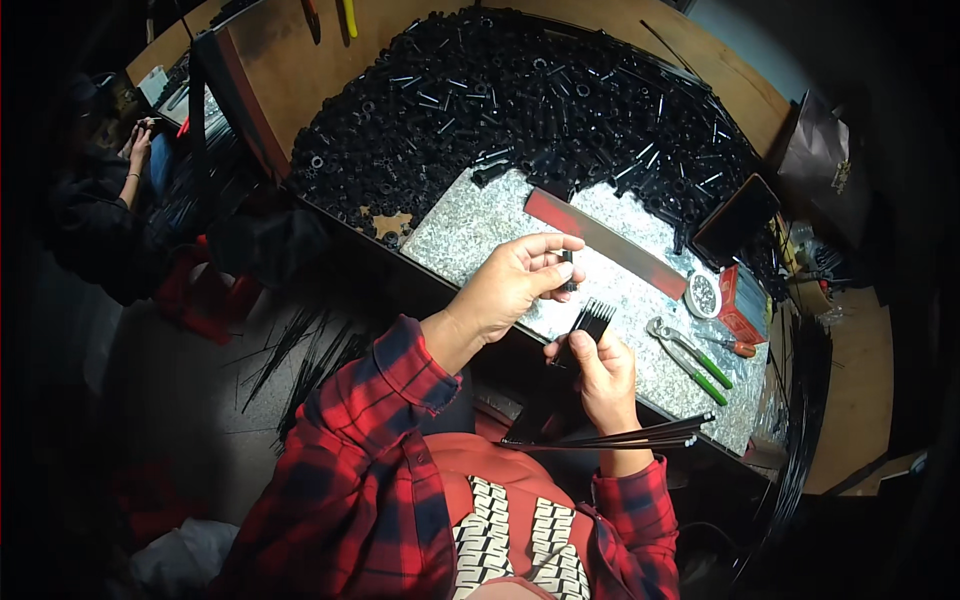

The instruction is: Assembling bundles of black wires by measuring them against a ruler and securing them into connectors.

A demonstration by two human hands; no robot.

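Observation:
My left hand (pixel 515 280) is closed, with thumb and fingers pinching a small black cylindrical part (pixel 568 268) upright above the worktop. Just to its lower right, my right hand (pixel 598 375) is wrapped round a bundle of thin black rods (pixel 592 322), whose silvery tips fan out in a row toward the left hand's part. The two held things are apart. Below, several long dark rods with pale ends (pixel 640 436) cross over the right wrist; whether they belong to the same bundle I cannot tell. The right hand's lower fingers are mostly hidden.
A heap of small black parts (pixel 520 90) covers the back of the speckled worktop (pixel 455 235). On it lie a red-and-grey flat bar (pixel 605 245), green-handled pincers (pixel 690 360), a white round tub (pixel 703 295), a red box (pixel 742 305) and a phone-like slab (pixel 735 220). Another person's hands (pixel 138 150) show far left.

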